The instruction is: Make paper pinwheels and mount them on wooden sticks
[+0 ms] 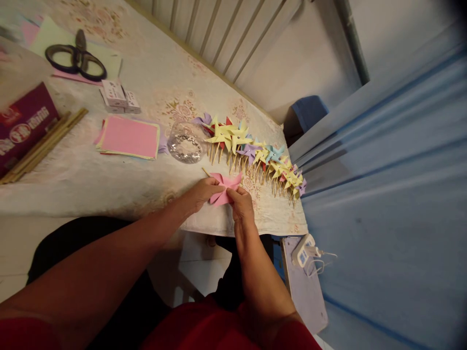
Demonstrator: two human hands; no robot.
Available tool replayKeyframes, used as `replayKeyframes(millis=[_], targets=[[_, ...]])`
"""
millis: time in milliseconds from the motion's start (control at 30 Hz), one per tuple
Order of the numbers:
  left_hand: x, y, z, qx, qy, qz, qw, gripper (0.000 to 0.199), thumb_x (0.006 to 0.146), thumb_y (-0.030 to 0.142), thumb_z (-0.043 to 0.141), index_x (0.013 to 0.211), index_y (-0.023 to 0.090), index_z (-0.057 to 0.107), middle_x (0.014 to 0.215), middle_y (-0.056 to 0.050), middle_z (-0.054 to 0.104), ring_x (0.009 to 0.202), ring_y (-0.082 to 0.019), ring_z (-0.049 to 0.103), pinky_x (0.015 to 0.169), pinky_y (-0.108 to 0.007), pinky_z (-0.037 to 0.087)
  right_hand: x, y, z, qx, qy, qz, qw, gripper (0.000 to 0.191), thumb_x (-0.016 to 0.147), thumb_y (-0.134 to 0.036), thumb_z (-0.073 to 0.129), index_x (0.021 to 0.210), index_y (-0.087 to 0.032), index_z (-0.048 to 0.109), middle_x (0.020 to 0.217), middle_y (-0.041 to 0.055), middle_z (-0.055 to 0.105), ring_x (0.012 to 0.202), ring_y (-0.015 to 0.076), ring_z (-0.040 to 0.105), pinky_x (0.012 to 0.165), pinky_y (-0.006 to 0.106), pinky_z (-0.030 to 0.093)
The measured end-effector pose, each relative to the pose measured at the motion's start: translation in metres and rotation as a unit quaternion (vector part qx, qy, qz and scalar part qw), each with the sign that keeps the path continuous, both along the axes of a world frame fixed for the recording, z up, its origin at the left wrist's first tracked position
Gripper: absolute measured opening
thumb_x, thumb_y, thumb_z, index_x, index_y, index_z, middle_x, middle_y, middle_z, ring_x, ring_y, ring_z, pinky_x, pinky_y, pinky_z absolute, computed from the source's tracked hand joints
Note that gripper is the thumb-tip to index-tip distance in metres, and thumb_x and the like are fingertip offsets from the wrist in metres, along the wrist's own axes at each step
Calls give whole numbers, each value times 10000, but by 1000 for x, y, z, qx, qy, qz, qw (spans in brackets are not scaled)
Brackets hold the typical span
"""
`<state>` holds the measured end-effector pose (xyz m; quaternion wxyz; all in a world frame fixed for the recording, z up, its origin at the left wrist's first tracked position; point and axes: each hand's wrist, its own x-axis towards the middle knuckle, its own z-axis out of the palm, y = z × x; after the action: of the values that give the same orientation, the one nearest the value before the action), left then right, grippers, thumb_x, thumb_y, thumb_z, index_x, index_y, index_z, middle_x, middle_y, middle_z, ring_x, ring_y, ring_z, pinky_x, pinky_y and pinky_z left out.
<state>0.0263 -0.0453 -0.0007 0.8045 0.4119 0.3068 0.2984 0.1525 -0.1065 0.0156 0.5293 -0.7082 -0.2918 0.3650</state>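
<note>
A pink paper pinwheel [220,198] is held between both my hands above the near edge of the table. My left hand [205,192] pinches its left side, and a thin wooden stick [206,172] pokes out just beyond those fingers. On the other side, my right hand [241,199] grips the pinwheel close to its centre, thumb on top. Just beyond my hands lies a clear round plastic container [185,146] with small shiny metal pieces. Finished pinwheels [226,136] in yellow, purple, blue and red lie in a row to the right.
Pink paper squares [129,137] are stacked left of the container. Farther back are black-handled scissors [78,61] on paper and small white boxes [118,96]. A purple box [27,124] and wooden sticks [45,143] lie far left. A power strip [303,250] rests on a stool [306,296].
</note>
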Motion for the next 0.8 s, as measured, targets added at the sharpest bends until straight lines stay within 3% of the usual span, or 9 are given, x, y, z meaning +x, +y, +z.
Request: replayKeyframes(millis=[267, 500, 633, 733, 800], targets=[[0, -1, 9, 2, 12, 12, 1000, 163, 671, 228, 699, 661, 157, 552, 568, 42, 502, 502, -79, 415, 503, -223, 264, -1, 1, 0, 6, 12, 22, 1000, 218, 579, -361, 712, 624, -194, 579, 565, -61, 536, 532, 93, 410, 560, 236, 356], [0, 0, 8, 4, -5, 22, 1000, 155, 662, 231, 689, 642, 165, 550, 552, 35, 502, 507, -82, 410, 497, -221, 272, -2, -1, 2, 13, -9, 19, 1000, 243, 618, -380, 730, 657, -191, 583, 588, -63, 514, 547, 94, 413, 564, 233, 364], [-3, 1, 13, -7, -28, 41, 999, 109, 662, 222, 643, 655, 179, 543, 573, 33, 528, 527, -92, 429, 521, -227, 314, -1, -10, 7, 50, -129, -71, 988, 301, 696, -415, 681, 890, -186, 660, 800, 8, 638, 718, 151, 557, 707, 279, 463], [-4, 3, 14, -17, -42, 49, 998, 124, 649, 227, 631, 637, 188, 515, 578, 35, 530, 528, -93, 429, 521, -230, 315, -7, -25, 6, 66, -242, -154, 956, 316, 765, -410, 601, 987, -190, 643, 931, 71, 663, 855, 197, 596, 842, 335, 486], [-3, 4, 11, -17, -42, 57, 997, 131, 652, 244, 628, 647, 194, 508, 578, 37, 517, 528, -96, 427, 513, -230, 308, -14, -37, 0, 77, -306, -165, 934, 317, 824, -408, 535, 1041, -198, 633, 951, 91, 655, 860, 208, 592, 863, 356, 487]])
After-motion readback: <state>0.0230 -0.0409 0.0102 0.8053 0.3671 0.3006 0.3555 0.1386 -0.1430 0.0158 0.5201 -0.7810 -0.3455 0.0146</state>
